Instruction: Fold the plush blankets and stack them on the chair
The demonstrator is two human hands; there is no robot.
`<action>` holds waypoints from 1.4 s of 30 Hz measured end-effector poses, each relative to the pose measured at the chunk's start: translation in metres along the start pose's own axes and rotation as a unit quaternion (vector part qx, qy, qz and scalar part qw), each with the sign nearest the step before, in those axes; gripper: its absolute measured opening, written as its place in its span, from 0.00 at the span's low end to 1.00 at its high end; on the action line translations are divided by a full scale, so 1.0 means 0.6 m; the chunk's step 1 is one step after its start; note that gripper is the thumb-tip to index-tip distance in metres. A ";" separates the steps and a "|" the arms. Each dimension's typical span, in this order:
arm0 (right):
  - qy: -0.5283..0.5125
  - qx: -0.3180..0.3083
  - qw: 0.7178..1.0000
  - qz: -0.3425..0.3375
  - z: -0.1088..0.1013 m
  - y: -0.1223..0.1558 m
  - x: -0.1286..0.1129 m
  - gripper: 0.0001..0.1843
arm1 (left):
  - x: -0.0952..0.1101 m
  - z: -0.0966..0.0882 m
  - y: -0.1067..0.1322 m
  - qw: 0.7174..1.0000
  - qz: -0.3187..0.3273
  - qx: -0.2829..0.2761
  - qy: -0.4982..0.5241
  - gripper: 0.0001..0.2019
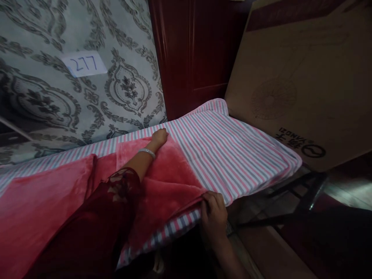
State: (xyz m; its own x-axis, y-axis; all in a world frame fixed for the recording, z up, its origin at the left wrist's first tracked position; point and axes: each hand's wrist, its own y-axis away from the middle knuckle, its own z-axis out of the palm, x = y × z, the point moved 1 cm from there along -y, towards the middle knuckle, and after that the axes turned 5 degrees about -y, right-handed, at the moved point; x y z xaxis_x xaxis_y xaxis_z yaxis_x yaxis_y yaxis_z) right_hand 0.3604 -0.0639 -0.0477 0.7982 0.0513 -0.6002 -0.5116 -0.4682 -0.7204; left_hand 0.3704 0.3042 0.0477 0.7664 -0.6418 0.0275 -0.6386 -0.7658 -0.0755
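Note:
A plush red blanket [168,166] lies partly folded over a striped sheet [221,143] of pink, grey and white. My left hand [159,136], with a silver bracelet [147,152] at the wrist, is closed on the far corner of the blanket. At the near edge, my right hand [215,211] pinches the blanket's other corner, its fingers curled over the hem. Between my hands the blanket's edge runs across the sheet, with a crease leading towards the right hand. Another folded part of the blanket spreads out at the left, partly behind my left sleeve.
A large cardboard box [290,85] leans at the right end of the striped bedding. Behind it stand a dark red wooden panel [192,50] and a patterned wall [128,89] bearing a paper marked 277 [85,64]. A dark metal frame [308,197] stands at the lower right.

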 end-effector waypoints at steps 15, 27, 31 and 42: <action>0.003 0.081 0.997 0.020 0.008 0.010 -0.002 0.07 | -0.098 -0.100 0.346 0.995 0.030 0.092 0.035 0.13; -0.012 0.048 0.999 -0.009 0.016 0.015 0.009 0.14 | -0.082 -0.016 0.596 0.950 -0.113 0.145 0.252 0.19; -0.004 0.042 0.999 -0.029 0.021 0.013 0.011 0.15 | -0.081 0.005 0.583 0.940 -0.120 0.164 0.273 0.14; -0.074 0.063 0.995 -0.023 0.018 0.008 -0.005 0.10 | -0.119 -0.008 0.585 0.867 -0.155 0.165 0.444 0.15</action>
State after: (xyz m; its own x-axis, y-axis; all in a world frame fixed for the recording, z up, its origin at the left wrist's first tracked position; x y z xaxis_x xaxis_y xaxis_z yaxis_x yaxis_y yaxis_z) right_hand 0.3520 -0.0569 -0.0530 0.7705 0.2047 -0.6037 -0.5192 -0.3479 -0.7806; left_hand 0.0911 0.0809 0.0240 0.4484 -0.2983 0.8426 -0.2454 -0.9475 -0.2049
